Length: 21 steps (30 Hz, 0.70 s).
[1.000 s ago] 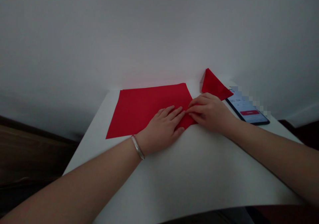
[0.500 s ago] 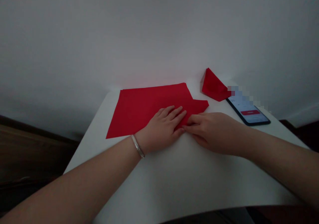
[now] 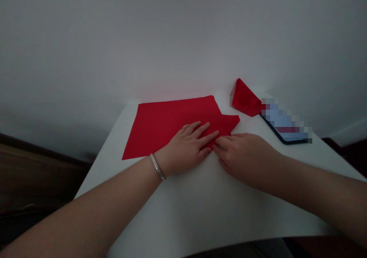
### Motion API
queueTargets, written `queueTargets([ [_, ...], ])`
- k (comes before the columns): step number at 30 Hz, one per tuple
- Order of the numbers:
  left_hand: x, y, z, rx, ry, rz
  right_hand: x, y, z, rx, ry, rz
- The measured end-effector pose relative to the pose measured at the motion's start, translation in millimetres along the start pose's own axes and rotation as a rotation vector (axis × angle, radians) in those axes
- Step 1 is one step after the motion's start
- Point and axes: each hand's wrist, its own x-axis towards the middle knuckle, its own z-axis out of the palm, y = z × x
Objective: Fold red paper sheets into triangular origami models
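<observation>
My left hand [image 3: 187,149] lies flat with its fingers spread, pressing on a folded piece of red paper [image 3: 228,122]. That piece rests partly over larger red sheets [image 3: 157,128], its pointed end sticking out to the right. Close by on the right, my right hand [image 3: 245,153] is closed, its fingertips pinched on the near edge of the folded paper. The two hands almost touch at the left index finger and thumb. Most of the folded paper is hidden beneath them.
Behind my right hand stands another folded red paper shape [image 3: 245,101], its tip reaching a phone [image 3: 283,130] with a partly blurred screen. Everything rests on a white table [image 3: 200,204] against a pale wall [image 3: 177,40]. Brown wood [image 3: 34,174] shows at the left.
My right hand's fingers have drawn closer together and shifted slightly at the paper's edge, the wrist dropping a little. My left index finger has stretched slightly to the right.
</observation>
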Motion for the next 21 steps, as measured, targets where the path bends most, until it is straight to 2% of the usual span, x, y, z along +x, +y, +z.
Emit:
queueTargets([
  [7,0,0,-0.7,-0.001,-0.006,0.003,3,0,-6,-0.061,-0.020,0.148],
  [14,-6,3,0.0,-0.008,0.002,0.010,6,15,-1,-0.121,-0.088,0.314],
  [21,-10,5,-1.4,0.001,-0.001,0.000,6,26,5,-0.217,-0.100,0.350],
])
